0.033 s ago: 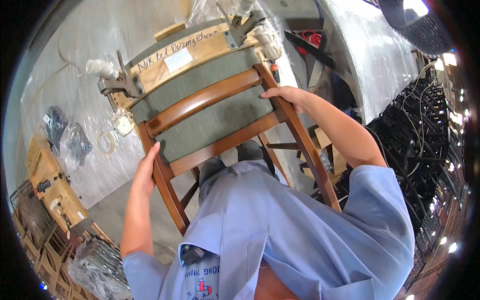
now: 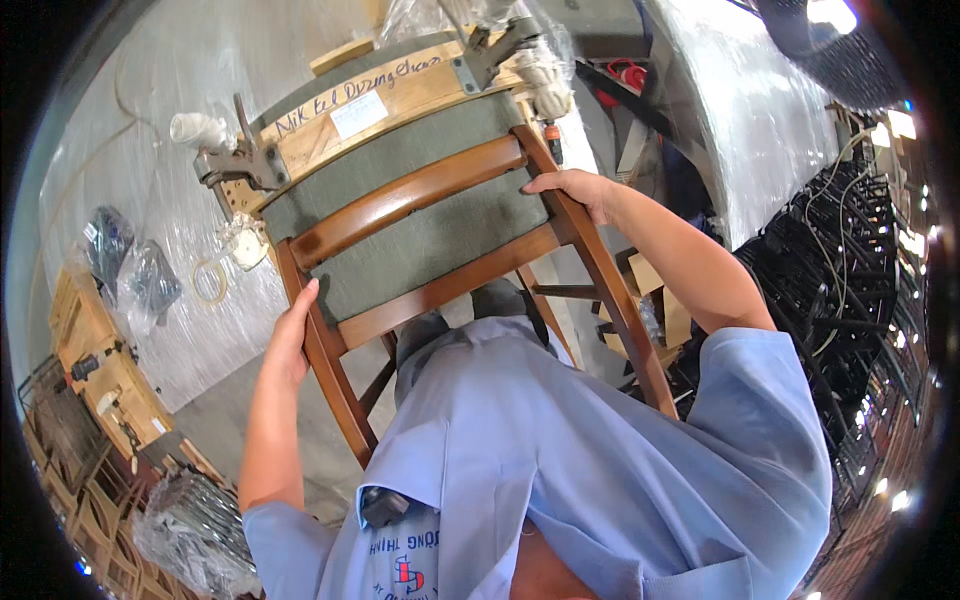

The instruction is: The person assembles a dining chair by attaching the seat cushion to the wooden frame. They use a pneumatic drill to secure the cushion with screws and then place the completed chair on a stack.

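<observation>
A brown wooden chair (image 2: 410,208) with a curved top rail and a straight lower rail stands before my body. My left hand (image 2: 293,335) grips its left upright, thumb along the top. On the right upright, near the curved rail, my right hand (image 2: 575,192) is closed, with the thumb reaching inward. Behind the rails shows a grey-green surface (image 2: 430,235). A pale wooden jig board (image 2: 400,95) with handwriting and a paper label lies just beyond the chair. Metal toggle clamps, one at the left (image 2: 245,168) and one at the right (image 2: 490,58), are fixed to it.
Plastic-wrapped surfaces (image 2: 180,330) spread to the left, with plastic-bagged dark parts (image 2: 150,280) on them. A wooden fixture (image 2: 110,350) sits farther left. Black metal frames (image 2: 820,270) are piled at the right, near loose wooden pieces (image 2: 650,290). A red item (image 2: 628,75) lies at the back right.
</observation>
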`<state>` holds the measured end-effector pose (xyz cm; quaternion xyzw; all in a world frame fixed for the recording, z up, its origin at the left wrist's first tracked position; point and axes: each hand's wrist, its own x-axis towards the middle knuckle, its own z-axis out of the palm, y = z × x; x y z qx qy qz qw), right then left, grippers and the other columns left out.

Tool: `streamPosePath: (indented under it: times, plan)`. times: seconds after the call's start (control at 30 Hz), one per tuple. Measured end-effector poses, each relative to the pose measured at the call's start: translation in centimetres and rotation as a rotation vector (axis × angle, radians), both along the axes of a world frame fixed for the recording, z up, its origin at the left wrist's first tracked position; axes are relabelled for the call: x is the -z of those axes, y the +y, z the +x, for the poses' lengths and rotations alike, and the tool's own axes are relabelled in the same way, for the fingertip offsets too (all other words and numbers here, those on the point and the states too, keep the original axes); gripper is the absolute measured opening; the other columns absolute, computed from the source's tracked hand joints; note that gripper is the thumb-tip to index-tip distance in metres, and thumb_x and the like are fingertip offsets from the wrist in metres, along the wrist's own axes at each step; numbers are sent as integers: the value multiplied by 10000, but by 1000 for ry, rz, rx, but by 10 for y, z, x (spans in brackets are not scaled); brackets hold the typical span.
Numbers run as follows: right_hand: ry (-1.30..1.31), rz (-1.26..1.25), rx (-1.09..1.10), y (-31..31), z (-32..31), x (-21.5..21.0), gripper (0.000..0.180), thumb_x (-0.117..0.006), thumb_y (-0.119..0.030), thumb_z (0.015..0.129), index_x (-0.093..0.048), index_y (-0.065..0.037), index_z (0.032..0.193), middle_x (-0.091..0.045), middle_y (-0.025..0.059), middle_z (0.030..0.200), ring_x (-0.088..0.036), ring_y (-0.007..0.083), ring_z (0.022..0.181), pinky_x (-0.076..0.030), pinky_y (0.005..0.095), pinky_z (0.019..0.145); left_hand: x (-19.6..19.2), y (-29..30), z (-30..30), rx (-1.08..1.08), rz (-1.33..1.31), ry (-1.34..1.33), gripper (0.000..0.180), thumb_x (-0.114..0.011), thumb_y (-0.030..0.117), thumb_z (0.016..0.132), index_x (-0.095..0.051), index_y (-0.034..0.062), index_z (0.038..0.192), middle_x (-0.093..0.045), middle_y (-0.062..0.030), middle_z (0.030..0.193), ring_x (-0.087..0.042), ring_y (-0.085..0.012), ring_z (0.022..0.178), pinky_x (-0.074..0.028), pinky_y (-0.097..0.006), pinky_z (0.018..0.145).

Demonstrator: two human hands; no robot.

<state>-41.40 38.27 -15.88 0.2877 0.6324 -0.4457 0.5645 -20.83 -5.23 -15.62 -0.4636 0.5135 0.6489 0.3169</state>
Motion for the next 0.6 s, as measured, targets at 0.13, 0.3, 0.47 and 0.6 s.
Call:
streamPosePath:
  times: [0.13, 0.3, 0.47, 0.6]
  plan:
    - [89, 124, 10, 8, 8, 27, 742, -794, -439, 822, -546, 3, 1364, -609, 181, 1297, -649, 265, 1073, -545, 404, 913, 2, 0, -7, -84, -13, -4, 1023, -759, 596, 857, -348, -12, 1570, -392, -181, 1599, -415, -304, 1447, -394, -445, 1153]
    - [279, 199, -60, -3, 4, 30, 686, -755, -405, 812, -621, 149, 1193, -671, 189, 1067, -646, 255, 917, -507, 409, 815, 8, 3, -13, -189, 37, -46, 929, -760, 551, 880, -388, 20, 1546, -458, -161, 1538, -493, -304, 1368, -467, -462, 1087]
    - [352, 296, -135, 6, 8, 40, 561, -737, -376, 817, -680, 132, 1047, -695, 164, 888, -654, 258, 776, -519, 404, 738, 22, 9, -5, -268, -8, -21, 786, -760, 483, 895, -497, -4, 1453, -583, -138, 1394, -578, -245, 1242, -504, -406, 1012]
    - [470, 330, -187, 10, 11, 51, 473, -736, -335, 810, -703, 119, 938, -690, 151, 801, -651, 226, 751, -508, 394, 716, 46, 4, 8, -184, -211, 62, 722, -746, 462, 910, -545, -24, 1405, -620, -130, 1328, -586, -225, 1213, -470, -369, 1031]
